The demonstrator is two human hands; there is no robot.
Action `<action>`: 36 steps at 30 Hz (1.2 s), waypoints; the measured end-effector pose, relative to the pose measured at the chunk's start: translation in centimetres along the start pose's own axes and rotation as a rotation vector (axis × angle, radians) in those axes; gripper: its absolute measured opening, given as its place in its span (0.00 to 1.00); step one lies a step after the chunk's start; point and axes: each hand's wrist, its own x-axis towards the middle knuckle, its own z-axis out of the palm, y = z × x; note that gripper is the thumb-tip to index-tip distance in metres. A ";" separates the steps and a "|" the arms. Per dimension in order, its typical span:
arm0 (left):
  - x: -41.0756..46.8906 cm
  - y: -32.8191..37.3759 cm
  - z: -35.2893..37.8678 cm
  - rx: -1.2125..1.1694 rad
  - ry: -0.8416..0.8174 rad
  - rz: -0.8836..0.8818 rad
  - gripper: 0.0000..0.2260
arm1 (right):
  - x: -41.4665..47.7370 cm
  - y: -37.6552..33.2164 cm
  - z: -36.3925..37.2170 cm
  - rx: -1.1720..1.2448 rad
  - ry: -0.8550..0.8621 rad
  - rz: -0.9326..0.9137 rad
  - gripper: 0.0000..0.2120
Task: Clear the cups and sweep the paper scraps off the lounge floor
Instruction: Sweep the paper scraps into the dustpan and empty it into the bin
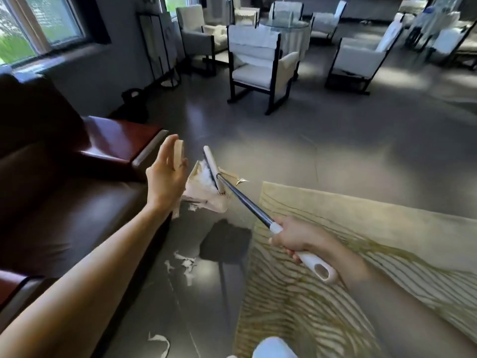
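Observation:
My left hand (165,174) holds the upright beige handle of a dustpan (204,198), which hangs tilted above the dark floor and casts a shadow below. White paper scraps lie inside the pan. My right hand (296,240) grips the white end of a broom (245,202) with a black shaft. The broom's white head rests in the dustpan against the scraps. More torn paper scraps (184,264) lie on the floor below the pan, and another scrap (160,341) lies near my feet. No cup is in view.
A brown leather sofa (64,202) with a reddish wooden armrest (121,140) runs along the left. A beige rug (361,254) with gold lines covers the floor at the right. White armchairs (260,65) and a glass table (284,23) stand further back.

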 end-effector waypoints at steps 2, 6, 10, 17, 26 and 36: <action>5.7 -0.3 3.3 0.014 -0.003 0.015 0.22 | 5.2 -2.1 -4.1 0.001 -0.025 0.000 0.20; 17.0 -2.3 10.7 0.045 0.033 0.028 0.23 | 16.7 -5.3 -12.0 -0.016 -0.037 -0.017 0.16; 27.8 -5.1 18.4 0.088 0.121 0.043 0.23 | 28.6 -8.5 -20.5 -0.031 -0.069 -0.056 0.10; 45.1 -8.7 25.5 0.183 0.296 -0.043 0.22 | 45.9 -18.0 -33.8 -0.097 -0.153 -0.090 0.09; 67.3 -18.1 27.7 0.243 0.419 -0.110 0.22 | 68.9 -31.8 -40.5 -0.226 -0.292 -0.219 0.19; 91.8 -28.4 25.7 0.331 0.563 -0.159 0.23 | 93.2 -51.2 -44.4 -0.325 -0.405 -0.324 0.24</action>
